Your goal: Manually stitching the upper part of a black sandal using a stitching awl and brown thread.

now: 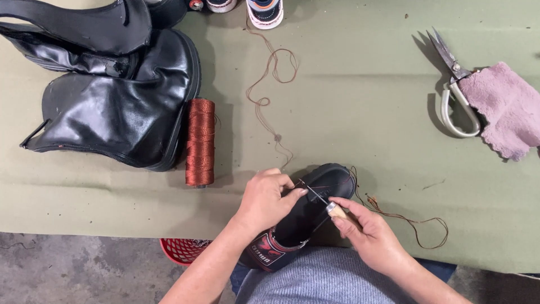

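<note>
A black shoe (315, 194) with a red-trimmed insole rests at the near edge of the green table (349, 101), its toe pointing away from me. My left hand (264, 197) grips the shoe's left side and pinches brown thread at the upper. My right hand (365, 231) holds a stitching awl (332, 207) with a pale wooden handle, its metal needle pushed into the shoe's edge. Brown thread (405, 219) trails from the shoe to the right across the table.
A spool of rust-brown thread (200, 142) lies left of the shoe, beside black leather boots (118, 95). Loose thread (270, 79) curls at the table's centre. Scissors (455, 84) and a pink cloth (506, 107) lie far right. A red basket (183, 249) sits below the table edge.
</note>
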